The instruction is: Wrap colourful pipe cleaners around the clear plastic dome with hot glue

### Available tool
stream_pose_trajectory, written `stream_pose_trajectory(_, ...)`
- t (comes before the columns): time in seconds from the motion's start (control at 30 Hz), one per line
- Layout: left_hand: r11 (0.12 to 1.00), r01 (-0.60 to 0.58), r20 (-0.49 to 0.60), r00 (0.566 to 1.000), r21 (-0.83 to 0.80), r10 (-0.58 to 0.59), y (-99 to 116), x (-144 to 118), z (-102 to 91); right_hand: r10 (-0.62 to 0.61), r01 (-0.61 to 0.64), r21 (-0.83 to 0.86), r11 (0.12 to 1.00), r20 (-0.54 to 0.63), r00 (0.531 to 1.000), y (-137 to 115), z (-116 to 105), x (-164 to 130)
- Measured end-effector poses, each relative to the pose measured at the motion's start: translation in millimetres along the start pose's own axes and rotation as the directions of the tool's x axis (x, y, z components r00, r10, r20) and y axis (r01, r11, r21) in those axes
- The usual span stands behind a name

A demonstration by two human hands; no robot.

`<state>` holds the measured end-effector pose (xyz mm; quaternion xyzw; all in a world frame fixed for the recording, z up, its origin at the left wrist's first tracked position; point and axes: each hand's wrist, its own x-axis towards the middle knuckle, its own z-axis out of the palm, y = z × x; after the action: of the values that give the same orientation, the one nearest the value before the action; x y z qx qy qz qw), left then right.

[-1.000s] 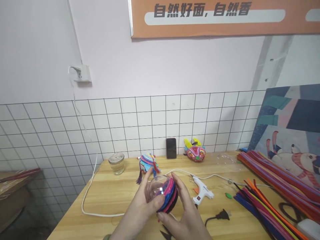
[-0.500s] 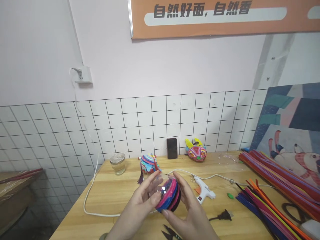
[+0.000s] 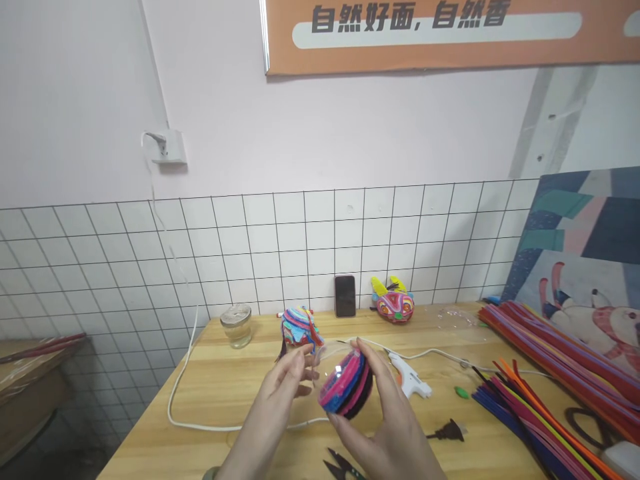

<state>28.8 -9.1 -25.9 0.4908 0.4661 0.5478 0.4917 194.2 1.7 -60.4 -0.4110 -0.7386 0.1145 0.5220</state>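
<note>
Over tabletop (image 3: 240, 387): both hands cup clear dome w/ pipe-cleaner coil (image 3: 345, 383). Right hand (image 3: 395, 427) fingers wrapped round it for support, left hand (image 3: 285, 387) pinching rim to steady.

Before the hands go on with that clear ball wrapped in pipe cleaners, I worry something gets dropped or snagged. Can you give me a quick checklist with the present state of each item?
1. Right hand grips the pipe-cleaner-wrapped ball: ok, fingers curl around its far side.
2. Left hand supports it: ok, fingertips touch the clear half.
3. Glue gun clear of the hands: ok, it lies on the table, right of the ball.
4. Glue gun powered: cannot tell; a black plug lies loose on the table, but which cord it belongs to is unclear.
5. Scissors away from the wrists: not ok, they lie just beneath the hands.
6. Loose pipe cleaners within reach: ok, piled at right.
</note>
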Motion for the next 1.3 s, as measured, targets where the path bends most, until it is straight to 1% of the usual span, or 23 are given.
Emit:
stream_pose_trajectory(0.07,0.999,0.014,0.074,0.997,-0.04,-0.011,-2.9,-3.6,6.3,-0.12,0.121,-0.108,0.987,0.01,0.993,3.3,1.3,-0.3)
stream_pose_trajectory(0.13,0.99,0.009,0.151,0.988,-0.144,0.013,-5.7,-6.5,12.9,-0.181,0.182,-0.164,0.97,0.02,0.983,4.0,3.6,-1.6)
stream_pose_trajectory(0.17,0.982,0.005,0.169,0.985,-0.19,0.028,-6.5,-7.4,15.5,-0.182,0.183,-0.172,0.968,0.02,0.983,3.1,4.7,-2.4)
stream_pose_trajectory(0.23,0.967,0.018,0.172,0.985,-0.255,0.027,-6.0,-8.2,18.3,-0.144,0.145,-0.151,0.978,0.02,0.989,-0.3,6.1,-3.9)
stream_pose_trajectory(0.33,0.936,0.094,0.188,0.982,-0.34,-0.03,-1.1,-8.5,17.1,-0.083,0.088,-0.083,0.993,0.061,0.995,-4.1,5.9,-4.8)
stream_pose_trajectory(0.4,0.905,0.134,0.21,0.976,-0.403,-0.052,2.2,-8.5,15.3,-0.066,0.07,-0.052,0.996,0.081,0.995,-3.1,5.0,-4.5)
stream_pose_trajectory(0.5,0.876,0.155,0.204,0.977,-0.457,-0.066,3.5,-8.4,14.7,-0.096,0.099,-0.042,0.994,0.084,0.992,2.1,4.1,-3.4)
stream_pose_trajectory(0.63,0.856,0.173,0.207,0.975,-0.488,-0.079,0.3,-8.3,17.8,-0.157,0.163,-0.048,0.985,0.107,0.982,7.4,3.3,-2.7)
stream_pose_trajectory(0.73,0.858,0.212,0.234,0.966,-0.468,-0.11,-1.2,-8.5,19.1,-0.136,0.14,-0.057,0.988,0.075,0.988,7.6,3.3,-3.3)
stream_pose_trajectory(0.77,0.868,0.205,0.243,0.965,-0.451,-0.102,-1.0,-8.6,19.0,-0.125,0.129,-0.056,0.99,0.062,0.99,7.5,3.5,-3.3)
stream_pose_trajectory(0.83,0.911,0.137,0.245,0.969,-0.389,-0.041,0.4,-8.5,18.3,-0.113,0.116,-0.05,0.992,0.054,0.992,7.2,3.8,-3.1)
stream_pose_trajectory(0.9,0.956,0.027,0.239,0.97,-0.292,0.045,2.5,-8.2,17.3,-0.105,0.107,-0.031,0.994,0.042,0.994,7.3,4.3,-2.5)
stream_pose_trajectory(0.97,0.972,-0.054,0.231,0.967,-0.229,0.108,4.0,-7.8,16.7,-0.106,0.106,-0.003,0.994,0.028,0.994,7.4,4.8,-2.0)
stream_pose_trajectory(1.03,0.966,-0.074,0.223,0.966,-0.247,0.131,3.6,-7.6,16.4,-0.106,0.105,0.032,0.994,0.031,0.994,7.5,4.8,-2.0)
stream_pose_trajectory(1.1,0.957,-0.075,0.194,0.972,-0.282,0.134,1.5,-7.7,15.7,-0.09,0.085,0.078,0.993,0.062,0.994,7.4,3.4,-2.4)
stream_pose_trajectory(1.17,0.957,-0.1,0.139,0.98,-0.271,0.142,-0.7,-8.0,13.9,-0.054,0.034,0.154,0.987,0.127,0.99,7.5,-0.2,-2.2)
stream_pose_trajectory(1.23,0.965,-0.143,0.089,0.982,-0.22,0.166,-1.4,-8.7,11.1,-0.005,-0.051,0.25,0.967,0.219,0.976,7.9,-5.8,-0.6)
stream_pose_trajectory(1.3,0.978,-0.15,0.081,0.983,-0.143,0.163,0.2,-10.3,8.9,0.038,-0.154,0.358,0.921,0.31,0.95,8.0,-12.6,2.7)
